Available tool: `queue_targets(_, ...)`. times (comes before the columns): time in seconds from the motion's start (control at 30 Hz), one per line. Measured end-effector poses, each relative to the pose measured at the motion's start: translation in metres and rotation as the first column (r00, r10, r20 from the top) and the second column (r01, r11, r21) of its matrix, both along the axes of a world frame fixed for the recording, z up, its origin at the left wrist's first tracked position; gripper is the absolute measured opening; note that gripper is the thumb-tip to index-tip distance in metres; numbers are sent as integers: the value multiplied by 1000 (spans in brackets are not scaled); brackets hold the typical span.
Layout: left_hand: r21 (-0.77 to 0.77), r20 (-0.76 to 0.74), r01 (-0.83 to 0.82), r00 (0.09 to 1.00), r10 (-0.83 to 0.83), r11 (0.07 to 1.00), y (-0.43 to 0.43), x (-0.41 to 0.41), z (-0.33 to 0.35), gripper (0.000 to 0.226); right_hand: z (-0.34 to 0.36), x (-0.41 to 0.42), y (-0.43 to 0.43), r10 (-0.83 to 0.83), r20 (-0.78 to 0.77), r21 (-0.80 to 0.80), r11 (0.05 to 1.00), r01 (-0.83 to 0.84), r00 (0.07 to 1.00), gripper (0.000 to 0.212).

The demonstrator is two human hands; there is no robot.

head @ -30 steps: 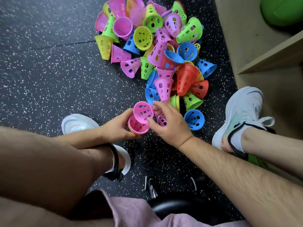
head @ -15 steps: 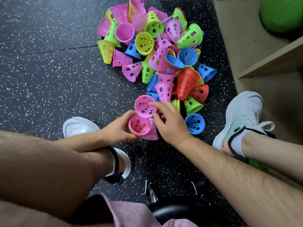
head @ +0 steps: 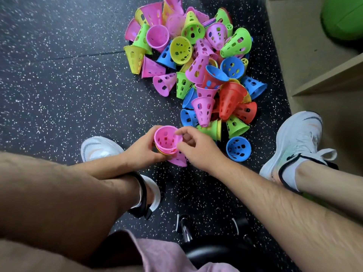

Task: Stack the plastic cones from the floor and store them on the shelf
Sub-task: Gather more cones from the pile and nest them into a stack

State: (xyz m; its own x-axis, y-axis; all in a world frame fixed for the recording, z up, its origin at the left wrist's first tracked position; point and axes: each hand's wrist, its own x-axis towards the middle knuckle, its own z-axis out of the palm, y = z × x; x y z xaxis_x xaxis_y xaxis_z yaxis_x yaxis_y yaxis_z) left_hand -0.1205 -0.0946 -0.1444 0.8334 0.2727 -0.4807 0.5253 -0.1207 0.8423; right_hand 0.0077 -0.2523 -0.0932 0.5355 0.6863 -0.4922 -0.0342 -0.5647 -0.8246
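Looks bright and evenly lit, with soft light. Shows only faint shadows just beneath the left hand and right hand. Reads sharp around both; bends and smears slightly on the floor far left of them.

Seated view: my left white sneaker and right white sneaker are planted well apart, each with a black heel collar. A green ball sits upper right. Pink shorts and a black stool seat fill the bottom edge.
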Motion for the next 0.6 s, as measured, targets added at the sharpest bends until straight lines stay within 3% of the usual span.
queue_targets(0.13, 68, -9, 16, 1000, -15, 998, 6, -5, -1, 74, -14, -4, -8, 34, 213, 27, 999, -40, 976, 14)
queue_targets(0.2, 122, -29, 25, 999, -22, 992, 11, -9, -2, 74, -22, -3, -17, 206, 386, 17, 973, -230, 899, 5)
queue_targets(0.27, 156, -49, 13, 999, -6, 988, 16, -14, -4, 76, -32, -5, -28, 399, 510, -45, 897, -440, 762, 8)
queue_targets(0.33, 165, -57, -6, 998, 16, 986, 18, -18, -4, 77, -39, -8, -36, 519, 537, -119, 827, -550, 665, 12)
queue_targets(0.47, 157, -50, -9, 999, 17, 988, 19, -20, -5, 77, -39, -13, -40, 624, 534, -221, 755, -618, 571, 35)
queue_targets(0.6, 159, -45, -14, 999, 21, 987, 20, -20, -6, 76, -35, -12, -35, 591, 533, -234, 790, -567, 605, 53)
